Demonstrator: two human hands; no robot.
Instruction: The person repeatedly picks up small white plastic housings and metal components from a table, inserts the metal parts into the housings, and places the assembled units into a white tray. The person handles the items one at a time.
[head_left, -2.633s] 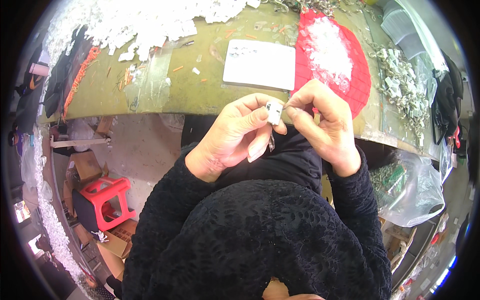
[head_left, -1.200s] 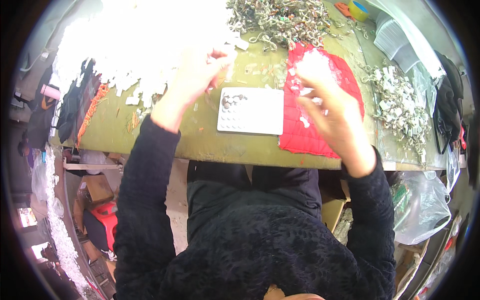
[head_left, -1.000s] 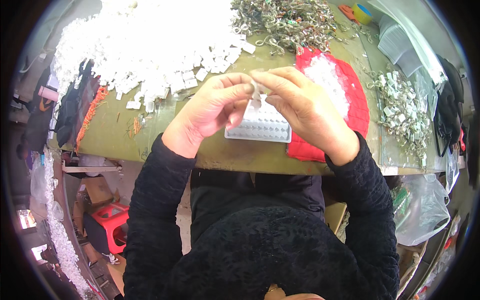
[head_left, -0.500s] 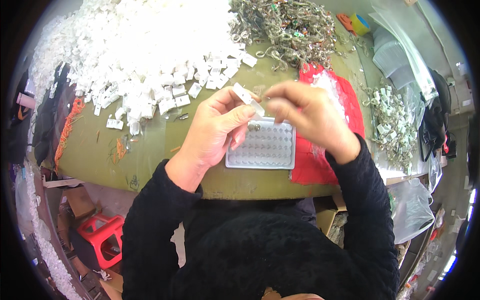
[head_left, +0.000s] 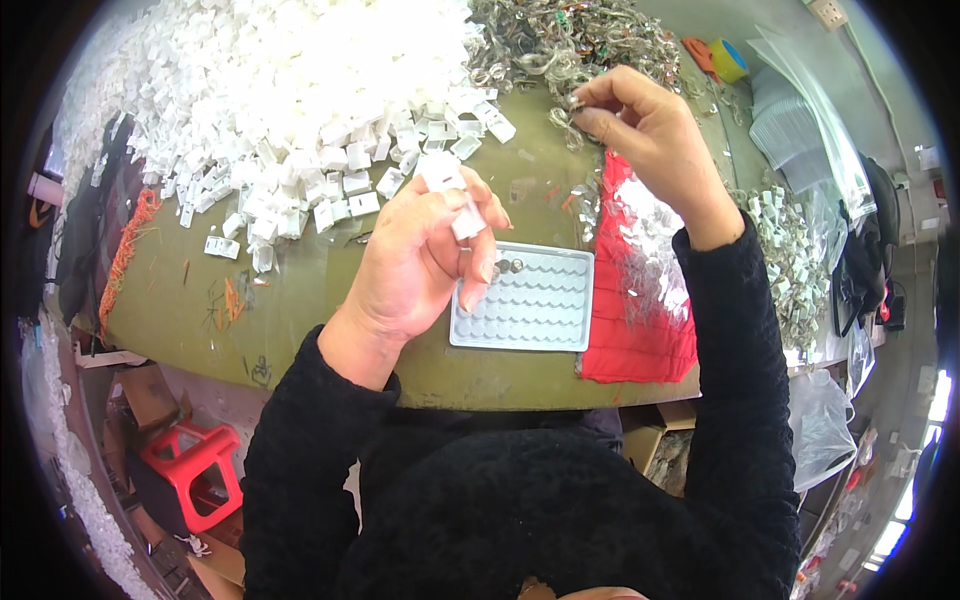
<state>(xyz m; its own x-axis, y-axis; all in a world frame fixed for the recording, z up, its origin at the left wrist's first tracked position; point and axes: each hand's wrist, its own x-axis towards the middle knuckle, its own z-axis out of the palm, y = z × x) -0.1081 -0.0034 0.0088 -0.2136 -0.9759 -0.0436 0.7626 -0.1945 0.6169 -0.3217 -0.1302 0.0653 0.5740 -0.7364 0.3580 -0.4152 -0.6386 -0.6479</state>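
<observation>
My left hand [head_left: 415, 245] is closed on a small white plastic casing [head_left: 442, 178], held upright above the near middle of the table. A second white part shows lower between the fingers; I cannot tell whether the two are joined. Below the fingertips lies a pale blistered tray [head_left: 520, 310] with a few small round metal pieces [head_left: 510, 267] at its upper left. My right hand [head_left: 650, 125] reaches to the near edge of a heap of clear wire bundles [head_left: 600, 40]. Its thumb and fingers pinch a small coil of wire [head_left: 567, 125].
A large heap of white casings [head_left: 270, 110] covers the far left. Red cloth [head_left: 640, 350] lies right of the tray, with white scraps on it. Casings with wires [head_left: 785, 240] are piled at the right. A yellow-blue tape roll [head_left: 728, 60] stands behind; a red stool [head_left: 195, 475] is lower left.
My right hand has moved away from the casing, up and right to the wire heap, and now pinches a wire coil. My left hand has shifted slightly left and turned the casing.
</observation>
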